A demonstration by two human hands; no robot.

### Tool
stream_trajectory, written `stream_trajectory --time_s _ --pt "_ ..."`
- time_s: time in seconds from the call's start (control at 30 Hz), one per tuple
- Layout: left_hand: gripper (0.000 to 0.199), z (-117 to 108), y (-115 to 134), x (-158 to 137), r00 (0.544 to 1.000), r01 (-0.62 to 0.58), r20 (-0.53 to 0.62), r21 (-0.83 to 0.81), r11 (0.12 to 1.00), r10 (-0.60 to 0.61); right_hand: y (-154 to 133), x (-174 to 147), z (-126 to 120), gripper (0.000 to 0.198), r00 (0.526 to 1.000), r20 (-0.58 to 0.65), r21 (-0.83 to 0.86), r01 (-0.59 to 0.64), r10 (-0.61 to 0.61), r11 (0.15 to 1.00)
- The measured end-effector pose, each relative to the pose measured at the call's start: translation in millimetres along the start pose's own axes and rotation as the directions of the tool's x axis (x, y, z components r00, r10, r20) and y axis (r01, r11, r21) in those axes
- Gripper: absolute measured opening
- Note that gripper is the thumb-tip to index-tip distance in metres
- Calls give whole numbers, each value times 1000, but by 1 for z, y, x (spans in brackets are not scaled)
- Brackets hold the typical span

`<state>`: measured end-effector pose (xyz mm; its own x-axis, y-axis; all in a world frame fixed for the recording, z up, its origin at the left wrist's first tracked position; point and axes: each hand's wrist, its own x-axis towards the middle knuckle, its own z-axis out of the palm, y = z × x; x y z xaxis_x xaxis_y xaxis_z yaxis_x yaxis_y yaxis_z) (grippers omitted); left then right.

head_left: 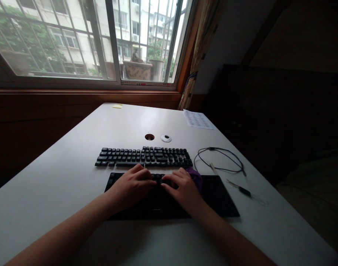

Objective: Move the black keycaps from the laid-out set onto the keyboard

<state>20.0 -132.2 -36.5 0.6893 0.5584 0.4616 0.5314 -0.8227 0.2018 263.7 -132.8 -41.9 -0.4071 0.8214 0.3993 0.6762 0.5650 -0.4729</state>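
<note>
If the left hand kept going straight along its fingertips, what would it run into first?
Most likely the dark keys between the hands, right by the fingertips of the left hand, then the fingers of the right hand. Exact depth and contact are unclear.

White table (52, 181), rows of black keycaps (159, 155), black keyboard (163, 208), looped cable (211, 149), printed sheet (198, 120)

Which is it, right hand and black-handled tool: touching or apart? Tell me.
Apart. The head view shows the black base and white table between the right hand and the black-handled tool.
</note>
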Motion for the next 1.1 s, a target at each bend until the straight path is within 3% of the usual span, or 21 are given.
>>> stream_trajectory --time_s 1.1 --pt "25 -1 1 1 1000 -10 14 38 999 10 1 0 0 12 999 -27 8 -43 43 999"
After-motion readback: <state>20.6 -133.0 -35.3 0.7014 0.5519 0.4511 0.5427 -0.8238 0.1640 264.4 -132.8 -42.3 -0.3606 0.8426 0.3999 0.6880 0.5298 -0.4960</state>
